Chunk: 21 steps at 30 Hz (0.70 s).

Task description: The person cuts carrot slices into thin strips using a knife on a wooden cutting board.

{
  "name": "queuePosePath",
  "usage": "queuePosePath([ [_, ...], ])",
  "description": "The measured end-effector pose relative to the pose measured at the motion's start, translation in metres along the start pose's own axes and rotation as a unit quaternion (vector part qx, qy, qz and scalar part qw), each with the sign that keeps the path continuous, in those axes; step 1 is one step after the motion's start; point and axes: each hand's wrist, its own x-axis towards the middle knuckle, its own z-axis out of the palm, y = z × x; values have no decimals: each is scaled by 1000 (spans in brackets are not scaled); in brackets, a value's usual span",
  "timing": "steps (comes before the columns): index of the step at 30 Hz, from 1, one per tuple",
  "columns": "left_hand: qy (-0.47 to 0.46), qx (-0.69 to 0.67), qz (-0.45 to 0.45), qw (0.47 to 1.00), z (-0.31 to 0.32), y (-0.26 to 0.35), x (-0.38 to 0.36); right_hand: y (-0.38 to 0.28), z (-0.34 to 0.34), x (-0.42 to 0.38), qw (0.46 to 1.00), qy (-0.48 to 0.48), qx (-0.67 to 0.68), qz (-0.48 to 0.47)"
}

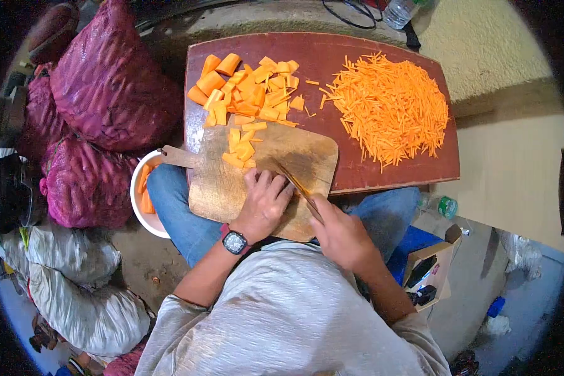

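A wooden cutting board (219, 182) lies across my lap and the edge of the red table (323, 53). My right hand (341, 235) grips a knife (297, 185), its blade pointing up and left over the board. Beside the blade, my left hand (266, 203) rests on the board with bent fingers; whatever is under the fingertips is hidden. Several flat carrot slices (241, 147) lie just beyond it. Cut carrot chunks and slices (250, 91) are piled at the table's left, and a large heap of carrot strips (391, 109) covers its right part.
A white tub (138, 203) holding carrot pieces stands left of my leg. Full purple mesh sacks (106, 81) and white sacks (88, 307) are at the left. An open box (442, 276) and a plastic bottle (445, 207) are at the right.
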Motion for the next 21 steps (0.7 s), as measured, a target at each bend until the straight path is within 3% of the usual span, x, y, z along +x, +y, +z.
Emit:
queuePosePath([
  [5, 13, -5, 6, 1000, 0, -4, 0, -7, -13, -8, 1000, 8, -15, -24],
  [8, 13, -25, -8, 1000, -1, -1, 1, -5, -14, -20, 998, -46, 11, 40],
  [13, 9, -31, 1, 999, 1, -2, -1, 2, 2, 4, 999, 27, -2, -44],
  [17, 21, -17, -3, 1000, -1, -2, 1, -5, -6, -11, 1000, -4, -4, -12],
  [21, 27, -9, -10, 1000, -2, 0, 1, -3, 1, -1, 999, 24, 22, -12],
])
